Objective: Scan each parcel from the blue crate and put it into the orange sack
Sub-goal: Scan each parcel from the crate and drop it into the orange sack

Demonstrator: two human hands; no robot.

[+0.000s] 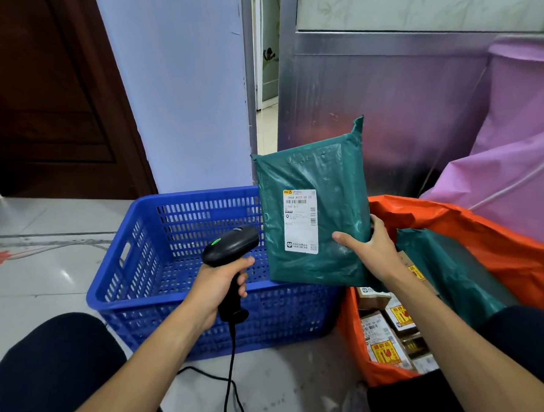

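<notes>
Nearest, a black cable (231,367) trails over the floor up to the black pistol-grip barcode scanner (230,246). The left hand (220,287) has its fingers wrapped round the scanner's handle, and a green light shows on its head. Just right of it, the right hand (367,251) holds the dark green plastic mailer parcel (316,216) upright above the blue slotted plastic crate (145,245), thumb in front and fingers clamped behind its right edge. Its white printed label (300,221) faces the person. This looks like the scanning step. No other parcel shows in the visible part of the crate. Next, the parcel likely needs carrying right and down into the open orange woven sack (489,246), which holds taped cardboard boxes (396,335).
</notes>
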